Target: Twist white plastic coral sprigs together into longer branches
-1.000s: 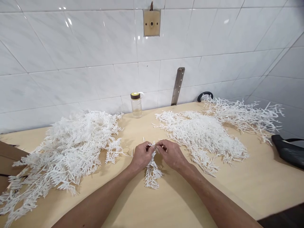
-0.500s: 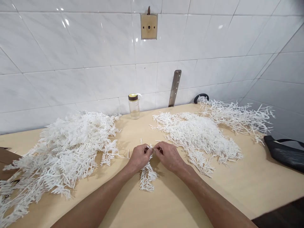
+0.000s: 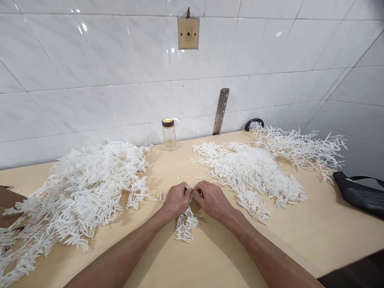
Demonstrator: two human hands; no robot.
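— On the table [image 3: 216, 260], how does the white sprig [image 3: 186, 226] lie?

— Its far end is pinched by left hand [image 3: 177, 200] and right hand [image 3: 211, 200], fingertips meeting. Its length trails toward the person, equally near both hands, between left heap [image 3: 87, 188] and right heap [image 3: 252, 172].

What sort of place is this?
Probably a small piecework workshop: heaps of white plastic sprigs on a wooden bench, a tiled wall, one sprig pinched between left hand and right hand.
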